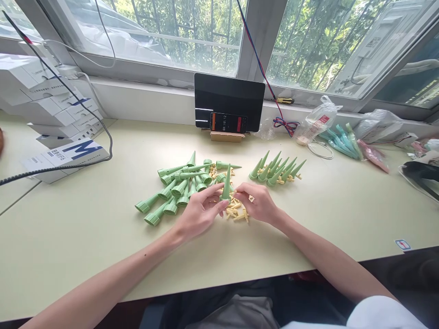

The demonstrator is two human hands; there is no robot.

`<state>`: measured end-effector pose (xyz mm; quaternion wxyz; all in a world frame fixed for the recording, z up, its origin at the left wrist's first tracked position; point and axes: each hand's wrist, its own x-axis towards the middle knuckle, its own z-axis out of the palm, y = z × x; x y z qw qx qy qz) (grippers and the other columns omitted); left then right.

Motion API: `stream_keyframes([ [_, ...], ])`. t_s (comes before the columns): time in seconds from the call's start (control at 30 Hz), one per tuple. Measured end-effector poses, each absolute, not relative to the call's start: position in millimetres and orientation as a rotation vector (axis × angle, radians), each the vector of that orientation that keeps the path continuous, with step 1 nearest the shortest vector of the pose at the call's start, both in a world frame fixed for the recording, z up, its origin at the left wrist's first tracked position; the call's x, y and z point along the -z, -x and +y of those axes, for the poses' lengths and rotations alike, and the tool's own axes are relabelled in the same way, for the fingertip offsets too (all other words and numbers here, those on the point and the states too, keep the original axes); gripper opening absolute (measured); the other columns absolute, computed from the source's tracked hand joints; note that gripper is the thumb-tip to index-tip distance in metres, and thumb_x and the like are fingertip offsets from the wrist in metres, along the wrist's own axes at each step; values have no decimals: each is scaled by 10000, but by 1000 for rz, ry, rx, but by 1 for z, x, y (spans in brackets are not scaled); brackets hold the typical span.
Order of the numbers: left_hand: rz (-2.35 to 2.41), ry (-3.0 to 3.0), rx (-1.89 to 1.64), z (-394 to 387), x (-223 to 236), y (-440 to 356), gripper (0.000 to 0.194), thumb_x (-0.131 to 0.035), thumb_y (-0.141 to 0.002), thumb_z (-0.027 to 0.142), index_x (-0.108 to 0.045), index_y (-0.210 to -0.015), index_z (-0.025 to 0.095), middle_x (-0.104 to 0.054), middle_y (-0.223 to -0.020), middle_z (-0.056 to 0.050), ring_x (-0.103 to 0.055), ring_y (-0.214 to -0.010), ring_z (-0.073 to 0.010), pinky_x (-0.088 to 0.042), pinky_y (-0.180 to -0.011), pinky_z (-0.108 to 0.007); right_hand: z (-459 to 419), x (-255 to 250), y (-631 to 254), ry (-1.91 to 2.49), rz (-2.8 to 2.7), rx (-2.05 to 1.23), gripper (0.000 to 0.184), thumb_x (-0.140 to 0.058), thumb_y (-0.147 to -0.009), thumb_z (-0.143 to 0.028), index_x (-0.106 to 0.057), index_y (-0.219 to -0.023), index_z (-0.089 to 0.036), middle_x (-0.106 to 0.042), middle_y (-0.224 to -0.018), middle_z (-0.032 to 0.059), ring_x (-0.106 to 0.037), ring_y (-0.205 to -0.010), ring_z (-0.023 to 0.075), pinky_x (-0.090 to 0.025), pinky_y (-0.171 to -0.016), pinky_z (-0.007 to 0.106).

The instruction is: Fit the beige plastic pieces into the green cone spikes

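Observation:
A green plastic watering spike point(227, 185) stands point up between the thumb and fingers of my left hand point(202, 208), which grips it by the wide cap. Just right of it, my right hand point(259, 203) is closed in a pinch on a small yellow plastic valve, mostly hidden by the fingertips. Loose yellow valves point(242, 215) lie on the table under and between both hands. A heap of green spikes point(178, 187) lies to the left, most on their sides. On the right, several spikes point(277, 169) stand upright in a group, some with yellow valves sticking out.
A tablet point(229, 98) leans at the back, with a phone point(228, 123) showing a timer before it. White boxes point(61, 105) are stacked at left, with a black cable point(111, 141) across them. Plastic bags point(315, 125) and teal packets point(343, 141) lie at back right.

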<state>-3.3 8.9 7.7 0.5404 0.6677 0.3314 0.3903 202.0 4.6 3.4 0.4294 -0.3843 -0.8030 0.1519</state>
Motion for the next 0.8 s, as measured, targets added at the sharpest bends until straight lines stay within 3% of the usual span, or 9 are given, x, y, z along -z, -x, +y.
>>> stream_keyframes([
  [0.17,793,-1711,-1030,11,1,3,435,-688,-860,276,-628,-1280,179,-661,-978,-52,-660,-719,-141,-620,-695,-301,1,-11,-199,1046,-1923,-710,324,-493,-968,-295,-498,-668,-175,-412,-569,-39,-340,-523,87,-289,-501,227],
  [0.43,721,-1974,-1070,12,-1,3,364,-586,-932,171,-651,-1277,270,-666,-1151,-71,-656,-976,-177,-596,-812,-286,6,-12,-204,918,-1527,-1682,421,-544,-948,-450,-458,-641,-175,-310,-554,-74,-271,-423,49,-211,-389,201],
  [0.8,797,-1917,-1145,13,1,2,369,-579,-929,179,-638,-1285,260,-674,-1165,-68,-674,-964,-182,-611,-796,-294,9,-14,-205,846,-1402,-1934,404,-508,-972,-477,-518,-724,-158,-325,-595,-77,-327,-408,39,-224,-405,188],
])
